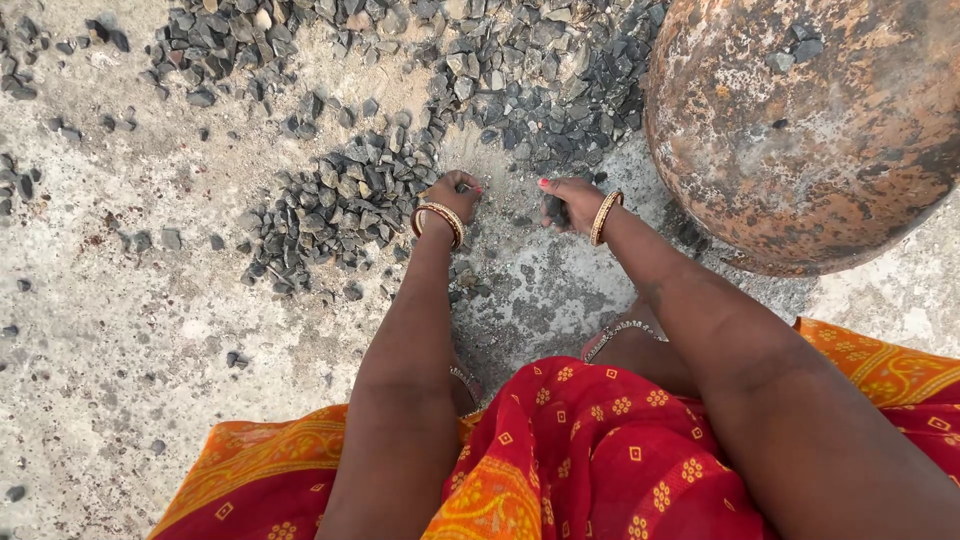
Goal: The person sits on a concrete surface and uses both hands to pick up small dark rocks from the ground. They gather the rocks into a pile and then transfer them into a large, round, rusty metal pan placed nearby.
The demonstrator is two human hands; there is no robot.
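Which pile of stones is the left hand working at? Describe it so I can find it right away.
Start at the big rusty round pan at upper right and move left past both hands. The left hand rests at the right edge of a small heap of dark grey stone chips. It sits alone on pale concrete, below the wider scatter along the top.

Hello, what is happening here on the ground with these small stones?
A person squats on a rough concrete floor and works with both bare hands in a scatter of small grey stones. The left hand rests on the edge of the stone pile, fingers curled down into it. The right hand is cupped around a few stones just beside it. A large rusty round metal pan sits to the right, with a few stones lying in it. Both wrists wear gold bangles.
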